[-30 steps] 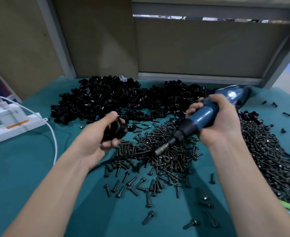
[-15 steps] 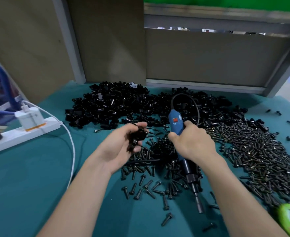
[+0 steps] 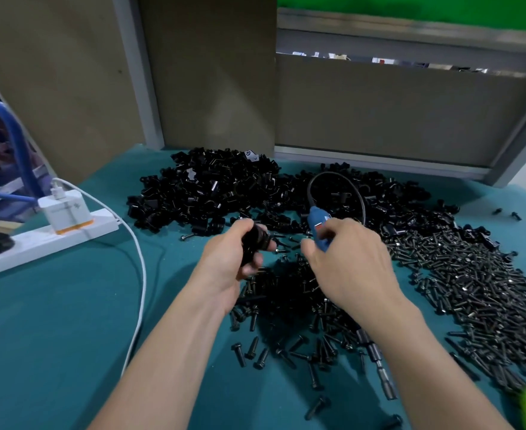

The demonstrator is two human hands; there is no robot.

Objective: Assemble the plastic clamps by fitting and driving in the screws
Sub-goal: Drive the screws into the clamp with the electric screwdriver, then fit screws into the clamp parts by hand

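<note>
Head view: left hand (image 3: 224, 268) pinches a black clamp (image 3: 253, 243) just above the near screws (image 3: 302, 308). Right hand (image 3: 348, 271) lies over the blue screwdriver (image 3: 317, 225), bit pointing near-right; whether it actually grips, cannot tell.

Table (image 3: 54, 352): teal cloth. Clamps (image 3: 206, 187): black. Screws (image 3: 472, 290): dark metal. Screwdriver (image 3: 319, 226): blue. Power strip (image 3: 38, 243): white, orange-trimmed charger.
</note>
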